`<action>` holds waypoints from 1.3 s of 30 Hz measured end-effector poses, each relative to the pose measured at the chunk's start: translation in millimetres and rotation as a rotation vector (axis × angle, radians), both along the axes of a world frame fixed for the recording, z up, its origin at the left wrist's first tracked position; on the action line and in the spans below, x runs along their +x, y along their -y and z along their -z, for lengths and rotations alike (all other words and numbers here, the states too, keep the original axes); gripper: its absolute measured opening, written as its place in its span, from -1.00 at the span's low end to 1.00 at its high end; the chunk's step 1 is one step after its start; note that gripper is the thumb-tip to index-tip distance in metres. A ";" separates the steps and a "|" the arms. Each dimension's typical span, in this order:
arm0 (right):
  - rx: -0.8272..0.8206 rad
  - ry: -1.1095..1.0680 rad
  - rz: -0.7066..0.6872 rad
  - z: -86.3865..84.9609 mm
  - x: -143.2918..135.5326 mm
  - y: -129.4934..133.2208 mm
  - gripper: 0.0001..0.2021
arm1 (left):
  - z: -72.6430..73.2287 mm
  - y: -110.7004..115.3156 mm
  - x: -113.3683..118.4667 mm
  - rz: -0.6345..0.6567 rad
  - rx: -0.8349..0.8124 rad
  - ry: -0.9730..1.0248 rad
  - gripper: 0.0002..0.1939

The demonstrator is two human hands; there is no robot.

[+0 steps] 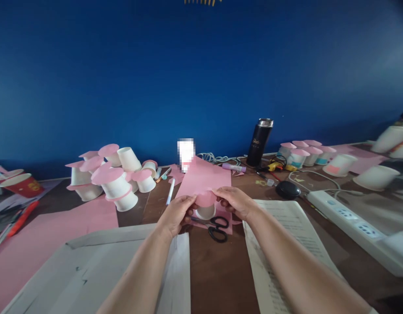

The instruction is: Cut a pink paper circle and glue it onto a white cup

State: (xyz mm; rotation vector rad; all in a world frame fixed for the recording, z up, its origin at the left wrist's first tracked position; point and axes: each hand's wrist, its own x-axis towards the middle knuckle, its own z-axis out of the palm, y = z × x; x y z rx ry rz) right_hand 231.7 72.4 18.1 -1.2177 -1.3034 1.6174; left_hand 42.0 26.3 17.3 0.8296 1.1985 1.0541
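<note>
1. Pinching the pink paper piece (206, 199) at opposite edges, the left hand (179, 213) and right hand (234, 201) each press thumb against fingers.
2. This piece is before the middle of the body, covering the upper part of a white paper cup (205, 213); whether they touch, I cannot tell.
3. Paper seems very light, thin and easy to crease, so its edges are a good place for a gentle hold.
4. The cup is probably light also, and soft under strong squeezing; better to take it around the wall.
5. On the black bottle (259, 141) is small lettering, and on the printed sheet (283, 214) are text lines; I can read neither.
</note>
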 end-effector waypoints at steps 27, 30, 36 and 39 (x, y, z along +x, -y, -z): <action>0.061 -0.032 -0.039 7.2 -3.3 -0.8 -0.61 | 0.6 2.6 2.3 0.025 -0.049 0.012 -0.60; 0.051 -0.049 -0.047 8.7 -3.2 -1.6 -0.61 | 1.0 2.5 1.7 0.026 -0.068 -0.001 -0.59; 0.063 -0.055 -0.050 13.1 -2.5 -3.0 -0.61 | 1.8 2.9 0.8 0.029 -0.030 0.026 -0.60; 0.075 -0.039 -0.057 12.3 -2.5 -2.2 -0.60 | 0.5 3.7 0.3 0.038 -0.064 0.009 -0.58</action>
